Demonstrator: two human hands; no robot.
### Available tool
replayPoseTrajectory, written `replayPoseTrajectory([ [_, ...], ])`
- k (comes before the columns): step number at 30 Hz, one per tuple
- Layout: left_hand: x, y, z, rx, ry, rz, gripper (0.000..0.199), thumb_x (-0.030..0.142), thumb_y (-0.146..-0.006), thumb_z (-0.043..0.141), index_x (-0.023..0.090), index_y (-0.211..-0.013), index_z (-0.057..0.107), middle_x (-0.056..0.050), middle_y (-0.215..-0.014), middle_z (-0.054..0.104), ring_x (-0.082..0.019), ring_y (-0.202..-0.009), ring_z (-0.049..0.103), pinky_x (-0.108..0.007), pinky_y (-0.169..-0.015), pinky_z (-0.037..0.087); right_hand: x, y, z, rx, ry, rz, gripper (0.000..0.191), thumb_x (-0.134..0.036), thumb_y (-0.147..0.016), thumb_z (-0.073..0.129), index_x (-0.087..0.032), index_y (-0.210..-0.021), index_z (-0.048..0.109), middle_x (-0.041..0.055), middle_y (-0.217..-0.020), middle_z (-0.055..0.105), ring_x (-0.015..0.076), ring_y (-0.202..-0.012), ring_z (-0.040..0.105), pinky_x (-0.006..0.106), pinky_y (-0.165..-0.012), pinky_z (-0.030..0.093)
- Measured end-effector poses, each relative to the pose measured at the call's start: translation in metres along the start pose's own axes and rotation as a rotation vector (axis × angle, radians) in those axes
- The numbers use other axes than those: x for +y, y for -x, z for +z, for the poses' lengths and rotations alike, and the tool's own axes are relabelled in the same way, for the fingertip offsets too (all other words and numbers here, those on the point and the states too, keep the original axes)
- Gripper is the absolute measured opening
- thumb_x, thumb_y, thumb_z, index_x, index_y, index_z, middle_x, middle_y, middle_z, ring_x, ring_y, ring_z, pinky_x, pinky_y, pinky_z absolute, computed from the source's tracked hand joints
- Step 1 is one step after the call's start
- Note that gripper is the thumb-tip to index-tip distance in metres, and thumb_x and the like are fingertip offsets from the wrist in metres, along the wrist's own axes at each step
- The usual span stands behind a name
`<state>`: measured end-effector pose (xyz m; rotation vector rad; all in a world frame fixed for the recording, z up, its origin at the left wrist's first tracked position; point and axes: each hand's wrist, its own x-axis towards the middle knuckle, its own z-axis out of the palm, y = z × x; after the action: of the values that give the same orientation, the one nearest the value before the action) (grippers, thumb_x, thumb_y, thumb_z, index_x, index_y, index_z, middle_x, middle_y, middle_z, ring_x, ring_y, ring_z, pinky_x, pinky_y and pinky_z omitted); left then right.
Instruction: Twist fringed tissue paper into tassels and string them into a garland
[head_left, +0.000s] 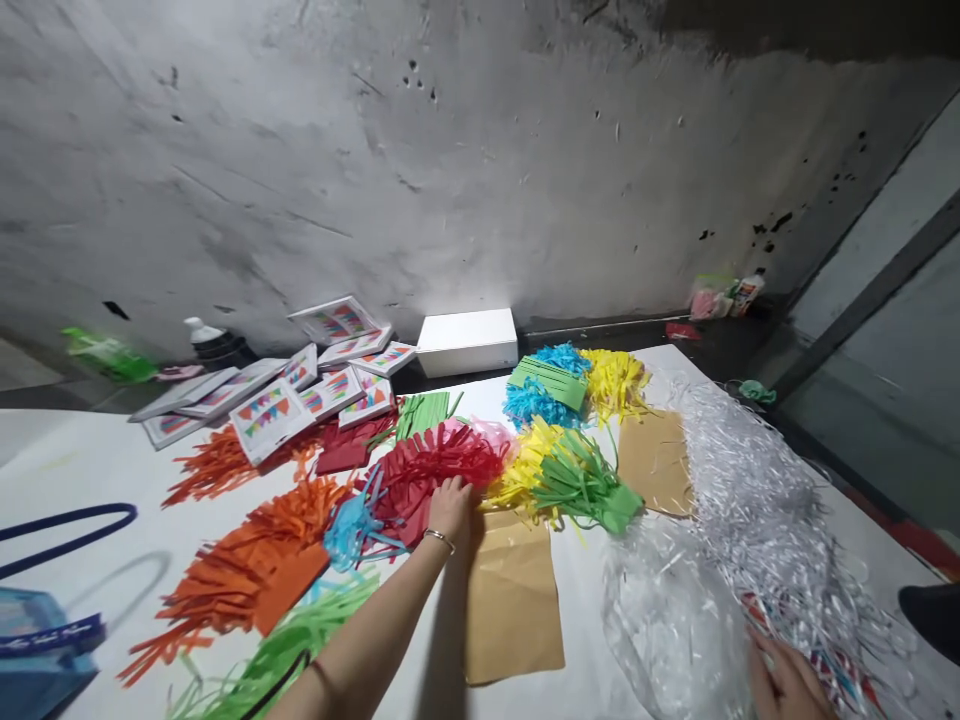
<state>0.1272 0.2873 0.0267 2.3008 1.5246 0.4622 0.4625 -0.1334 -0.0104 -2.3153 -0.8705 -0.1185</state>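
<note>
My left hand [450,508], a bracelet at its wrist, reaches to the middle of the table. Its fingers are closed on the lower edge of some red fringed tissue paper [431,465]. Just below and to the right lies a brown paper bag [514,605]. My right hand [787,678] is at the lower right, partly cut off by the frame edge. Its curled fingers are at the side of a crumpled clear plastic bag [671,615] and appear to grip it. Yellow fringe [531,462] and green fringed paper [581,480] lie between the hands.
Orange fringe [247,555], light green strips [300,640] and a blue bag [45,640] lie left. Bunting-printed packs [266,420] and a white box [466,342] stand along the wall. Silvery shreds [757,500] and another brown bag [655,462] lie right.
</note>
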Motion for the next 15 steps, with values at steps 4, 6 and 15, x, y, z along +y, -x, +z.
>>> replayPoseTrajectory([
  [4,0.005,-0.017,-0.028,0.101,0.256,-0.072,0.013,0.016,-0.076,0.056,0.019,-0.071,0.067,-0.009,-0.084,0.066,-0.024,-0.09,0.057,-0.035,-0.085,0.042,-0.092,0.005,0.03,-0.028,-0.202,-0.291,0.034,-0.049,-0.088,0.048,-0.022,-0.092,0.07,0.0097,-0.09,0.071,0.0235,-0.08,0.069,0.03,-0.066,0.054],
  [6,0.006,-0.022,-0.048,0.185,0.4,-0.153,0.017,0.026,-0.08,0.053,0.017,-0.075,0.067,-0.008,-0.078,0.065,-0.024,-0.084,0.059,-0.035,-0.079,0.045,-0.145,0.013,0.049,-0.065,-0.338,-0.352,0.028,-0.04,-0.093,0.046,-0.023,-0.089,0.069,0.0076,-0.087,0.07,0.0204,-0.079,0.069,0.027,-0.069,0.054],
  [15,0.054,0.049,-0.106,0.26,1.064,-0.349,0.032,0.046,-0.076,0.059,0.017,-0.088,0.068,-0.003,-0.068,0.066,-0.015,-0.057,0.058,-0.027,-0.056,0.047,-0.337,0.006,0.073,-0.284,-0.704,-0.614,0.024,-0.023,-0.095,0.046,-0.022,-0.112,0.062,0.0083,-0.097,0.066,0.0199,-0.094,0.062,0.034,-0.084,0.052],
])
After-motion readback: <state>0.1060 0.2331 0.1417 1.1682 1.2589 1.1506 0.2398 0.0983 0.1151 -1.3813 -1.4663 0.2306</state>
